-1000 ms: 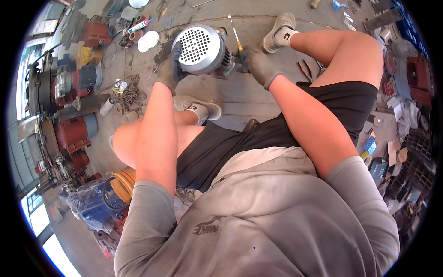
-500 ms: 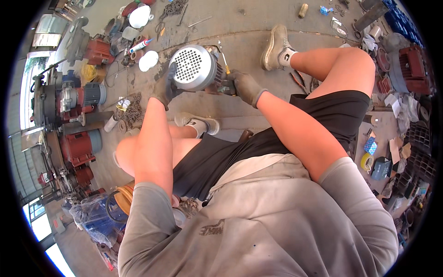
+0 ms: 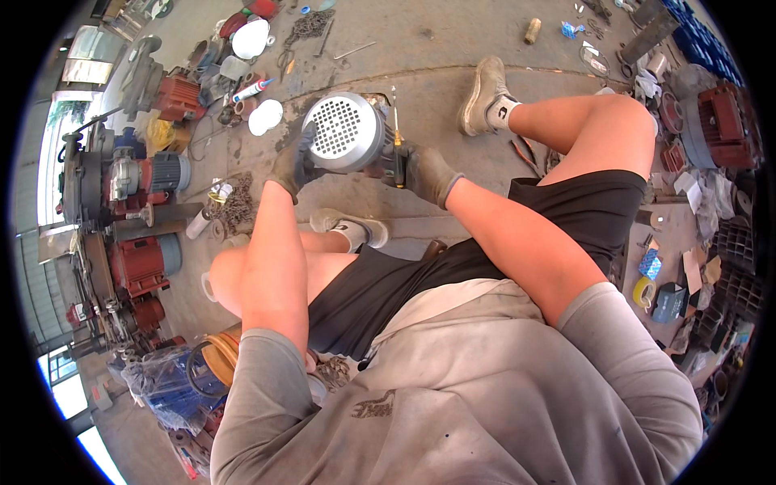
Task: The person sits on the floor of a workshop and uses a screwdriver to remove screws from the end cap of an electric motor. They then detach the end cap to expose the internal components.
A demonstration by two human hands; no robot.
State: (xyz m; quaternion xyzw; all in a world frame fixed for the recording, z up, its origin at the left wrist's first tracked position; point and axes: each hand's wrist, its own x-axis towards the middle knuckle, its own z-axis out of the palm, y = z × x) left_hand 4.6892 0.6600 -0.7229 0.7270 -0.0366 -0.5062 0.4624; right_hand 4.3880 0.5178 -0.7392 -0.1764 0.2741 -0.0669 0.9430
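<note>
A grey electric motor (image 3: 343, 133) with a perforated round fan cover stands on the concrete floor between my legs. My gloved left hand (image 3: 293, 164) grips the left side of the fan cover. My gloved right hand (image 3: 420, 171) is closed around a screwdriver (image 3: 396, 129) with a yellow shaft, held upright against the motor's right side. Its tip is hidden behind the motor body.
Red motors (image 3: 141, 263) and machine parts line the left. White round lids (image 3: 264, 117), a tube and a chain lie beyond the motor. Pliers (image 3: 521, 153) lie near my right leg. Red parts (image 3: 723, 113), tape rolls and boxes crowd the right.
The view has shifted so the motor and hands sit lower in the picture. Both hands keep their hold on the motor and screwdriver.
</note>
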